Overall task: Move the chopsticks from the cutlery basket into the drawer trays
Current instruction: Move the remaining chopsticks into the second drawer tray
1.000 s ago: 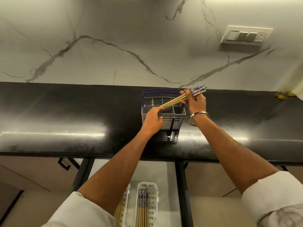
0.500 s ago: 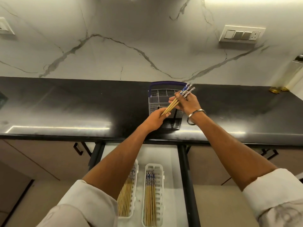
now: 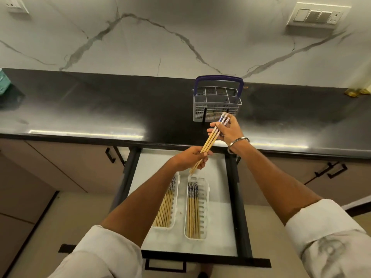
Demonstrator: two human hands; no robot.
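Chopsticks (image 3: 210, 140): tan bamboo bundle, blue-patterned tops, tilted above open drawer (image 3: 230, 197); left hand (image 3: 190, 158) grips tips, right hand (image 3: 226, 130) pinches tops.

1. You have no readable text, label, brand, number or sign anywhere here.
2. The teal box (image 3: 3, 82) at the far left edge of the counter (image 3: 100, 109) shows faint marks, too blurred and cut off for you to read.
3. The switch plate (image 3: 318, 16) on the wall at far right carries no lettering you can make out.
4. The chopsticks (image 3: 210, 140) bear a blue pattern only, not writing.
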